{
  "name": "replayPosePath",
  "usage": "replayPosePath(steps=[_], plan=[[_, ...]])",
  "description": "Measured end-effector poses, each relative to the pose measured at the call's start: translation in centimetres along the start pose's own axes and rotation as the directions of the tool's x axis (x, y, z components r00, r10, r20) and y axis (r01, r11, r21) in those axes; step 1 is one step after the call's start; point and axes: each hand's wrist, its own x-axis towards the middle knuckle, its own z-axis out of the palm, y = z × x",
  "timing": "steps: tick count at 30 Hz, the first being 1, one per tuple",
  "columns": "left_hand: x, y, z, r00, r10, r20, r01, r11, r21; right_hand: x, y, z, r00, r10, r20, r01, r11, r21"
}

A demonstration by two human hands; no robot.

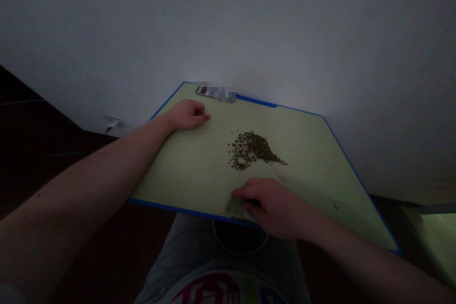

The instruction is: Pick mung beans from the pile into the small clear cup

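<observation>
A loose pile of small dark-green beans (pixel 258 146), which look like mung beans, lies mid-table. Pale grains, possibly rice (pixel 281 170), show among them and at the pile's near right side. My left hand (pixel 188 114) rests on the table's left part with fingers curled in and thumb out; nothing shows in it. Near the front edge, my right hand (pixel 274 205) is low over the top, index finger and thumb apart. A blurred grey-green streaky patch (pixel 235 206) lies by its fingertips; I cannot make out what it is. Below that edge is a dark round bowl (pixel 240 240), partly hidden.
The pale tabletop (pixel 192 161) has a blue rim and stands against a white wall (pixel 249 33). A phone (pixel 215 94) lies at its back edge. A dark speck (pixel 335 205) is at right. A plug with a cable (pixel 113 125) sits low on the wall.
</observation>
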Motion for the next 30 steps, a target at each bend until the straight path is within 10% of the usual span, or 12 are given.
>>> replayPosePath(steps=[23, 30], plan=[[0.1, 0.1, -0.1, 1.000, -0.005, 0.011, 0.005, 1.000, -0.001, -2.9, 0.6, 0.7, 0.983, 0.158, -0.097, -0.150, 0.985, 0.085], [-0.1, 0.2, -0.2, 1.000, -0.003, 0.005, 0.003, 1.000, -0.017, 1.3, 0.4, -1.0, 0.997, -0.012, -0.082, 0.006, 0.997, -0.077]])
